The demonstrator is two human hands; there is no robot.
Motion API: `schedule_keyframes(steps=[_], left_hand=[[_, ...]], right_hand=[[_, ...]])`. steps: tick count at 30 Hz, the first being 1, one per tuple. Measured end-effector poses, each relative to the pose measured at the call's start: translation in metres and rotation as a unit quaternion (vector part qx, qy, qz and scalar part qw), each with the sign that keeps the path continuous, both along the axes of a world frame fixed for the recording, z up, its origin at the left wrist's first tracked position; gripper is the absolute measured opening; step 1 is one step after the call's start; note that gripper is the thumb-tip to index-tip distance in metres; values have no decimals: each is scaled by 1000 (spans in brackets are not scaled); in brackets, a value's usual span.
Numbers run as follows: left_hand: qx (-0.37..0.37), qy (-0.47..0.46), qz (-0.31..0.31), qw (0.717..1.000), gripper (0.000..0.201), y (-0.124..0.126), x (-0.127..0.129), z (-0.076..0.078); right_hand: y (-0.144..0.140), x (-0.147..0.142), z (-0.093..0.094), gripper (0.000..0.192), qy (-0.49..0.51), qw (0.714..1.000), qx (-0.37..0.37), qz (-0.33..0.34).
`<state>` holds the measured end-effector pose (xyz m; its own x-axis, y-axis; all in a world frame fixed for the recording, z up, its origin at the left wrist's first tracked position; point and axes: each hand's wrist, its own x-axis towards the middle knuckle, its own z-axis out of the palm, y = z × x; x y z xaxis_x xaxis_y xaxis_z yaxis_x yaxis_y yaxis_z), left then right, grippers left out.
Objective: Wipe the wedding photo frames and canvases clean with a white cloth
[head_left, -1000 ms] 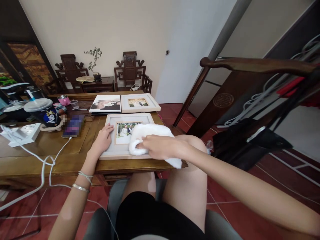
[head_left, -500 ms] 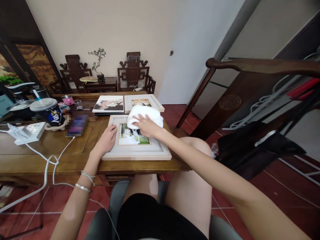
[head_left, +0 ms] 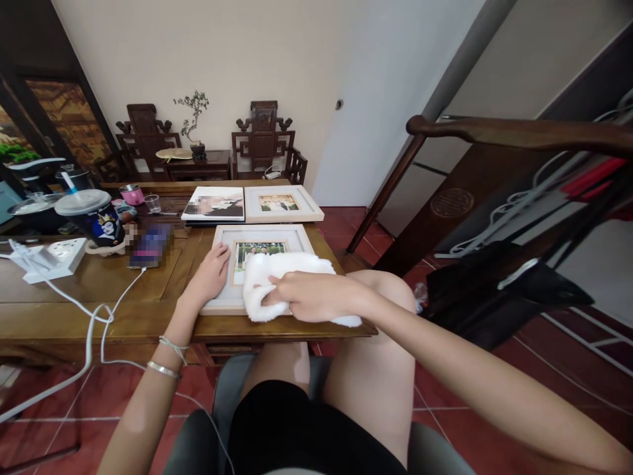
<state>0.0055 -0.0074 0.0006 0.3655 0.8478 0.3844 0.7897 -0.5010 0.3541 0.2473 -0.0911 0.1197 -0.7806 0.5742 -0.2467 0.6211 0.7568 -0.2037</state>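
Observation:
A pale wooden picture frame [head_left: 257, 234] with a photo of a couple lies flat near the front edge of the wooden table [head_left: 74, 290]. My left hand [head_left: 210, 277] rests flat on the frame's left border, fingers apart. My right hand [head_left: 311, 297] presses a white fluffy cloth [head_left: 277, 274] onto the frame's lower right part, gripping it. The cloth hides the photo's lower half and hangs a little over the table's edge.
A second framed photo [head_left: 283, 203] and a photo print [head_left: 213, 203] lie behind the frame. At left stand a lidded cup with a straw [head_left: 91, 218], a phone [head_left: 148, 245], a white power strip [head_left: 52, 257] with trailing cables. A dark wooden handrail [head_left: 514, 132] rises at right.
My right hand has drawn the cloth from the frame's far edge back to its near right part. My left hand stays on the left border.

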Motion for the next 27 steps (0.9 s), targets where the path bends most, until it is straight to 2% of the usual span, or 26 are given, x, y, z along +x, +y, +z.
schedule_keyframes(steps=[2, 4, 9, 12, 14, 17, 20, 23, 27], left_hand=[[-2, 0, -1, 1000, 46, 0, 0, 0], [-4, -2, -1, 1000, 46, 1, -1, -1], [-5, -5, -7, 1000, 47, 3, -2, -3], [-5, -8, -6, 1000, 46, 4, -3, -3], [-6, -11, -4, 1000, 47, 4, -2, -2], [-7, -14, -4, 1000, 47, 3, -2, -1], [-8, -19, -2, 1000, 48, 2, 0, 0], [-11, -28, 1, 1000, 47, 1, 1, 2], [-18, -45, 3, 999, 46, -1, 1, 3]], right_hand=[[-2, -7, -2, 58, -3, 1000, 1, 13], [7, -16, -14, 62, 0, 1000, 25, 8], [64, -35, -48, 61, 13, 990, 129, -61], [98, -43, -54, 46, 16, 979, 179, -93], [108, -46, -54, 43, 16, 976, 193, -99], [101, -47, -54, 42, 15, 981, 175, -84], [73, -41, -47, 42, 13, 991, 125, -46], [42, -28, -29, 57, 10, 998, 59, 12], [20, -16, -5, 56, 11, 997, -8, 82]])
